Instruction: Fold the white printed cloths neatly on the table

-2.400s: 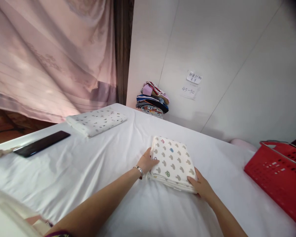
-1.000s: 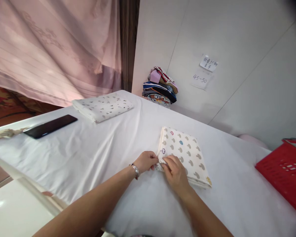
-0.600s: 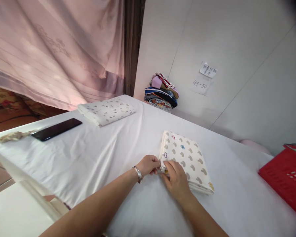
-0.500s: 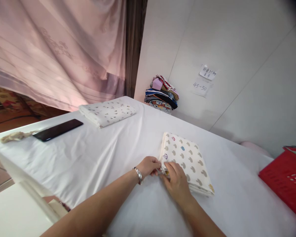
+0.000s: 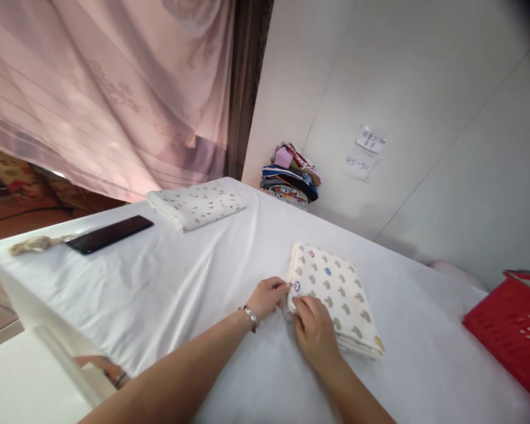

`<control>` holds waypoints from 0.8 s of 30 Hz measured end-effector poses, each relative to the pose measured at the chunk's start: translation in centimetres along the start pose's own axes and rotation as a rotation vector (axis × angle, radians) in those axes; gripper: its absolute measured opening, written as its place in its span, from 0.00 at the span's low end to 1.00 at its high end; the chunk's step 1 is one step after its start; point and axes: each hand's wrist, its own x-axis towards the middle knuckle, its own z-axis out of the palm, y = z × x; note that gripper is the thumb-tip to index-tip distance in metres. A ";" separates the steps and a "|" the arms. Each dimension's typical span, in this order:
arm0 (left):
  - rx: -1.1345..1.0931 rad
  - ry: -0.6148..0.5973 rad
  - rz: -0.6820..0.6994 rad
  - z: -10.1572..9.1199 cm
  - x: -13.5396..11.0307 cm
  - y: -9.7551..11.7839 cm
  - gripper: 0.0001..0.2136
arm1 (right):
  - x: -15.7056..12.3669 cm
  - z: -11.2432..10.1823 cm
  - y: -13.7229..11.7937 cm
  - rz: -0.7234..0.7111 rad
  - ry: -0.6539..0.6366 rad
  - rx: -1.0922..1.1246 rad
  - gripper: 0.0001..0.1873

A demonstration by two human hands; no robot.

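Observation:
A folded cream cloth (image 5: 335, 294) printed with small mushroom shapes lies on the white-covered table (image 5: 168, 282). My left hand (image 5: 268, 296), a bracelet at its wrist, pinches the cloth's near left corner. Right beside it, my right hand (image 5: 314, 330) is closed on the same edge, its fingers curled over the layers. Both hands touch the cloth at its near left corner.
A second folded printed cloth (image 5: 197, 203) lies at the table's far left. A black phone (image 5: 109, 234) and a bit of rope (image 5: 34, 244) lie near the left edge. A red basket (image 5: 510, 330) stands at the right. A pile of colourful clothes (image 5: 291, 175) sits against the wall.
My right hand moved from the cloth's near right corner over to its near left corner, beside my left hand. Both hands now pinch that edge. The view has shifted slightly.

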 end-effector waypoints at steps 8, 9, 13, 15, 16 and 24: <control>0.251 -0.022 0.126 0.3 -0.1 -0.6 0.07 | 0.1 -1.2 -0.8 0.042 -0.080 0.096 0.16; 0.259 -0.028 0.128 0.4 -0.1 -0.6 0.06 | 0.2 -1.6 -0.7 0.071 -0.094 0.140 0.14; 0.323 -0.007 0.120 0.5 -0.1 -0.4 0.05 | 1.7 -3.3 0.5 0.199 -0.138 0.313 0.11; 0.346 0.012 0.109 0.5 -0.1 -0.3 0.05 | 3.5 -3.7 1.6 0.203 -0.110 0.304 0.13; 0.350 0.016 0.104 0.5 -0.2 -0.3 0.05 | 4.6 -3.7 2.3 0.195 -0.094 0.276 0.15; 0.408 -0.052 0.064 0.3 -0.6 0.6 0.10 | 11.2 3.2 6.4 0.304 -0.350 -0.060 0.30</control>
